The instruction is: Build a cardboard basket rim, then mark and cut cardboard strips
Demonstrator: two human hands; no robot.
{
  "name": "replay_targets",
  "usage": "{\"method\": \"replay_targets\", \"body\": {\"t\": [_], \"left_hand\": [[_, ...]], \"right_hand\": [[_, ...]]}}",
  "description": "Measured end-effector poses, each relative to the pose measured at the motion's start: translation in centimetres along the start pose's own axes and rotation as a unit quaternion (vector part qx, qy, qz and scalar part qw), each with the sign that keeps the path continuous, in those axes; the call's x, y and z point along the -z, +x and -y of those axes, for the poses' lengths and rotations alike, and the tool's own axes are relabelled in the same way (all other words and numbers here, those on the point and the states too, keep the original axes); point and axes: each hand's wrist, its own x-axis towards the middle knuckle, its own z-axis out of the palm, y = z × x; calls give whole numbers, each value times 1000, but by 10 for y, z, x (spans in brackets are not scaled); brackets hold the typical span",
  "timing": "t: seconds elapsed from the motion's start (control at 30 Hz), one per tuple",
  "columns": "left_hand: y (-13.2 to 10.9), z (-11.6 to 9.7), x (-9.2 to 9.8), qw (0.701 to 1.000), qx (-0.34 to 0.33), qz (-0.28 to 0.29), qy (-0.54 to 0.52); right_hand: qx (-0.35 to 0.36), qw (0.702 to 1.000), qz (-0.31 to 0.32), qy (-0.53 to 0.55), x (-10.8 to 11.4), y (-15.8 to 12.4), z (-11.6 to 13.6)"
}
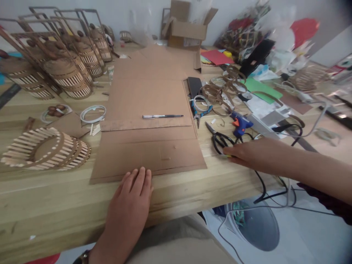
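Left hand (130, 205): palm down, fingers straight and side by side, nothing seen in its grasp; fingertips rest at the near edge of a large, flat, matt brown cardboard sheet (148, 154). The sheet lies mid-desk, creased crosswise, on smooth pale wood with visible grain; bare desk (55, 198) shows at near left.

Right hand (243, 152): fingers bent and narrowed at the looped handles of black metal scissors (215, 133), right of the sheet. Whether it grips them or only touches cannot be told; a small yellow part shows under the fingertips.

Left of the sheet: a round, flared basket (66, 150) of pale slats and brown bands.

Farther: a slim, clear-and-black pen (162, 116) lies crosswise on the cardboard. Beyond the scissors, a blue plastic glue gun (242, 123) with orange trigger; nearby, blue-and-black pliers (195, 110).

Far left: lidded, slatted cylinders (68, 75) under tall rectangular handles. Far centre: an open cardboard box (188, 31).
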Motion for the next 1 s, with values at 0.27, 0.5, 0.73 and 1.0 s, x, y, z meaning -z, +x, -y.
{"method": "replay_targets", "body": {"t": [0.27, 0.5, 0.73, 1.0], "left_hand": [[-13, 29, 5, 996, 19, -59, -65], [-46, 81, 4, 985, 170, -34, 7], [-48, 85, 3, 962, 239, -27, -126], [-18, 95, 28, 632, 532, -26, -563]], "right_hand": [[-7, 987, -87, 138, -4, 55, -12], [-94, 983, -152, 29, 10, 36, 30], [-75, 971, -90, 209, 6, 4, 86], [-153, 697, -108, 693, -27, 2, 73]]}}
